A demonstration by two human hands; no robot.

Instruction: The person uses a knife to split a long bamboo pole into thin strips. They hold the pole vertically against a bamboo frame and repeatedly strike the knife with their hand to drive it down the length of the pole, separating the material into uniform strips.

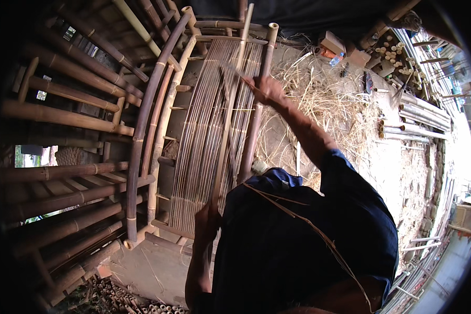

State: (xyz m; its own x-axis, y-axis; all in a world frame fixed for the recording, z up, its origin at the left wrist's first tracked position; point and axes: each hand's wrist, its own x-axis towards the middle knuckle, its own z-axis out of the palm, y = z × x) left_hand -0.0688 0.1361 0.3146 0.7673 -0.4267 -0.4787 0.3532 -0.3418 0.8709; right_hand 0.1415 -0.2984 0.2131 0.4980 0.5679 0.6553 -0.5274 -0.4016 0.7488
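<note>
A bamboo bench (269, 47) with a seat of thin, parallel bamboo slats (193, 141) stands before me. Across the seat lies a long, pale bamboo strip (242, 52) whose far end reaches past the back rail. My left hand (208, 217) is closed around the strip's near end, at the seat's near right edge. Above the far right part of the seat, my right hand (268, 90) grips a narrow, dark, blade-like tool (232, 71), which points left over the slats. A second, darker strip slants beside the pale one. Thin fibre strands (303, 217) hang over my dark shirt.
Stacked bamboo frames (78, 115) crowd the left side. Loose shavings (324, 99) cover the floor to the right. Farther right lie bamboo poles (413, 128), with a cardboard box (332, 43) at the back. Cut bamboo pieces (125, 301) are heaped at the lower left.
</note>
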